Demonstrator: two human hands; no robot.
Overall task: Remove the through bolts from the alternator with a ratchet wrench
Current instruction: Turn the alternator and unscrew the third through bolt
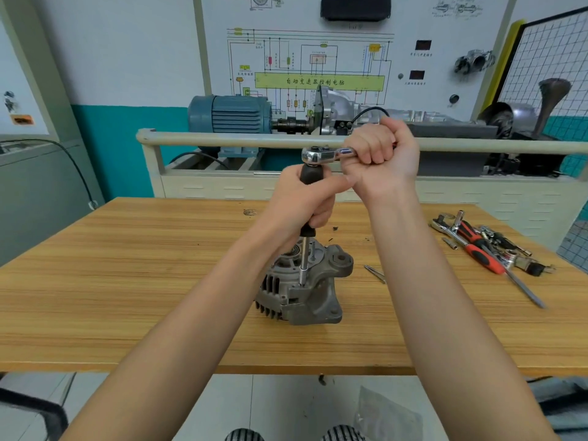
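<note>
left hand (305,198): fingers curled, gripping | right hand (381,154): fisted, raised higher

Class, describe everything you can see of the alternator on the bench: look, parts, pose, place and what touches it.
The alternator is a grey, cast-metal-looking housing with slotted vents on its left side and mounting lugs with holes on its right. It stands end-up on the wooden table, near the middle. A chrome extension shaft comes down onto its top rim. The left hand grips the black handle above; neither hand touches the housing.
</note>
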